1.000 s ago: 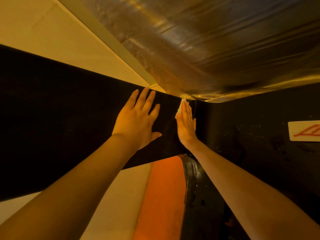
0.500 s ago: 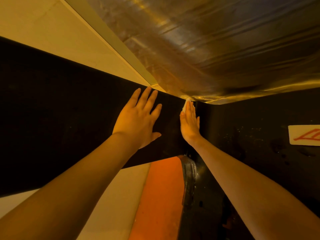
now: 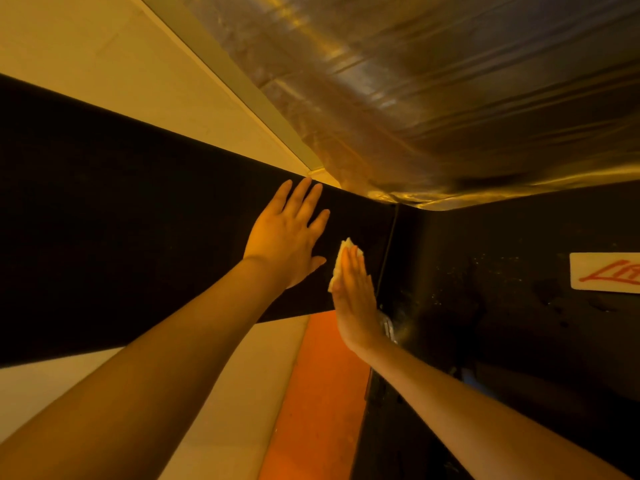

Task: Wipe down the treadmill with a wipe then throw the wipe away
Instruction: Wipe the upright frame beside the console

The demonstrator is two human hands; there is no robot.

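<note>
Right hand, fingers straight, presses soft limp wipe flat on treadmill panel; left hand flat, empty; pinch wipe's upper edge.

wipe mostly hidden, label cut off

pale crumpled wipe pressed flat against the black treadmill panel, edges showing.

The right hand has slid back down the black treadmill panel, away from the top corner. The wipe under its straight fingers came along, apparently showing more.
</note>
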